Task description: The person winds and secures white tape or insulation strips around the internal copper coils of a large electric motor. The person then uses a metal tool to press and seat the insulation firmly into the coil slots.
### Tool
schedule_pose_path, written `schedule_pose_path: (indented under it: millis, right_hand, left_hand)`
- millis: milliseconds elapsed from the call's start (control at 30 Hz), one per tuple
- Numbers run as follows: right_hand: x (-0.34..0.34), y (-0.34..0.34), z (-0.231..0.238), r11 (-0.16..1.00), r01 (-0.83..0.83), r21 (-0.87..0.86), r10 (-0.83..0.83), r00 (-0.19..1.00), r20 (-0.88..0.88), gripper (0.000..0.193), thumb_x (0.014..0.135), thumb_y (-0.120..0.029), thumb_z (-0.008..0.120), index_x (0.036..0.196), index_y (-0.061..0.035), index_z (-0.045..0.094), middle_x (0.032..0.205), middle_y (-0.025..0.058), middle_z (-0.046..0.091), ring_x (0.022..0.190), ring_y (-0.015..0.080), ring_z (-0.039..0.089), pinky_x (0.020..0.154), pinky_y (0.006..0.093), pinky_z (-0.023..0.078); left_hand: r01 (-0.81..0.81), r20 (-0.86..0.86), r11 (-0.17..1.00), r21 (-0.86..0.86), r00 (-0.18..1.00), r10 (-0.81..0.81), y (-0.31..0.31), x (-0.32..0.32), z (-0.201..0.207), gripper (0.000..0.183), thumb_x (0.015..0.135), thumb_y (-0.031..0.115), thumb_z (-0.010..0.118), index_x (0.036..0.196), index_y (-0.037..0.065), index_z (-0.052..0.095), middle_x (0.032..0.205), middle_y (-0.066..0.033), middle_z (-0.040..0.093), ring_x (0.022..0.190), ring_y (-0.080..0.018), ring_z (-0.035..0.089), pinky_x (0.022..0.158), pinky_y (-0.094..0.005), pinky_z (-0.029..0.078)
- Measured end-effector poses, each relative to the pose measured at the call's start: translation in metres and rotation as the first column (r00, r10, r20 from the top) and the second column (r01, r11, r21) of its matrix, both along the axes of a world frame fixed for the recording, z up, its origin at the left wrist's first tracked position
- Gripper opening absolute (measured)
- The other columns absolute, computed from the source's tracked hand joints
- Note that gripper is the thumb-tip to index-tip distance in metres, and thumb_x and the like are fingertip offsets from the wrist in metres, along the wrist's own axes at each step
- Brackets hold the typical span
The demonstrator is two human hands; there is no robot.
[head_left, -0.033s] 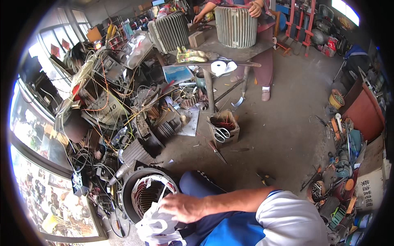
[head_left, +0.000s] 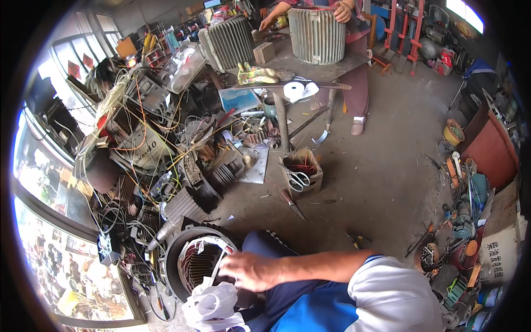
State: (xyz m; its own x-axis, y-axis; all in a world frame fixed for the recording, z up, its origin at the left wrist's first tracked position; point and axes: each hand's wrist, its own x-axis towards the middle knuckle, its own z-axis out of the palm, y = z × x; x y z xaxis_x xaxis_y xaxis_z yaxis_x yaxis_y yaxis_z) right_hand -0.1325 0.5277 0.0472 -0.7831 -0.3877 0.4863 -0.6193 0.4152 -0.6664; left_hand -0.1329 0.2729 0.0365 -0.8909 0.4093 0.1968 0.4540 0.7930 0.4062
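Below me at lower left stands an electric motor stator (head_left: 172,255), its round dark housing open toward me. Copper windings (head_left: 194,268) with white wrapping and reddish leads line its inside. My right hand (head_left: 250,271) reaches in from the right over the stator's near right rim. Its fingers are bent together around a narrow white tape (head_left: 216,268) that slants down across the opening. A loose bundle of white tape or thin plastic (head_left: 213,305) hangs at the near edge, hiding part of the housing. My left hand is not in view.
A box (head_left: 311,180) holding red wires and scissors (head_left: 299,180) stands ahead, with a knife (head_left: 293,205) nearby. Pliers (head_left: 357,239) lie on the floor. Motor parts and cables crowd the left. Another person handles a ribbed housing (head_left: 316,36) on a table.
My right hand has shifted slightly right and away from the white bundle, uncovering more of it and of the white tape. The other person's hands have barely moved.
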Motion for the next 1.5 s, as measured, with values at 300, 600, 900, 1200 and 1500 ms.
schedule_pose_path:
  millis: [300, 600, 900, 1200, 1500]
  right_hand:
    - [-0.051, 0.253, 0.008, 0.559, 0.797, 0.228, -0.775, 0.601, -0.198, 0.039, 0.090, -0.009, 0.069, 0.127, -0.0029, 0.055, 0.127, 0.0181, 0.056, 0.121, 0.0375, 0.057, 0.103, 0.0437, 0.050]
    - [-0.120, 0.448, 0.052, -0.168, 0.980, 0.104, -0.928, -0.121, -0.353, 0.045, 0.095, -0.016, 0.060, 0.139, -0.0080, 0.055, 0.143, 0.0161, 0.055, 0.136, 0.0352, 0.049, 0.112, 0.0501, 0.041]
    - [-0.128, 0.540, 0.072, -0.277, 0.627, 0.728, -0.932, 0.008, -0.362, 0.039, 0.106, -0.024, 0.039, 0.139, -0.0121, 0.055, 0.145, 0.0113, 0.059, 0.137, 0.0308, 0.052, 0.112, 0.0512, 0.038]
    - [-0.118, 0.545, 0.116, -0.156, 0.761, 0.629, -0.826, 0.249, -0.506, 0.017, 0.097, -0.021, 0.063, 0.107, -0.0075, 0.064, 0.106, 0.0159, 0.070, 0.107, 0.0382, 0.067, 0.090, 0.0511, 0.054]
    - [-0.096, 0.421, 0.124, 0.412, 0.843, 0.347, -0.895, 0.446, -0.020, 0.024, 0.098, -0.025, 0.061, 0.112, -0.0060, 0.066, 0.089, 0.0124, 0.070, 0.085, 0.0266, 0.070, 0.079, 0.0383, 0.054]
  left_hand:
    - [-0.022, -0.006, 0.998, -0.055, 1.000, 0.022, -0.014, 0.005, 0.014, 0.033, 0.100, 0.039, 0.060, 0.111, 0.008, 0.067, 0.087, -0.0055, 0.067, 0.076, -0.0214, 0.065, 0.071, -0.0380, 0.054]
    - [0.033, -0.004, 0.990, -0.140, 0.999, -0.034, 0.012, 0.002, 0.025, 0.036, 0.100, 0.044, 0.059, 0.109, 0.010, 0.066, 0.084, -0.0035, 0.067, 0.073, -0.0202, 0.065, 0.068, -0.0385, 0.055]
    - [0.059, -0.083, 0.918, -0.391, 0.992, -0.099, 0.019, 0.006, 0.035, 0.038, 0.100, 0.049, 0.059, 0.108, 0.013, 0.064, 0.081, -0.0015, 0.066, 0.071, -0.0191, 0.066, 0.065, -0.0391, 0.055]
    - [-0.167, -0.123, 0.625, -0.763, 0.986, 0.113, 0.000, 0.007, -0.027, 0.017, 0.090, 0.029, 0.067, 0.092, 0.013, 0.068, 0.080, -0.0047, 0.068, 0.069, -0.0226, 0.066, 0.060, -0.0365, 0.051]
    - [-0.276, -0.103, 0.920, -0.279, 0.961, 0.257, -0.059, 0.029, -0.029, 0.017, 0.091, 0.028, 0.067, 0.094, 0.012, 0.069, 0.082, -0.0061, 0.068, 0.072, -0.0243, 0.066, 0.062, -0.0377, 0.051]
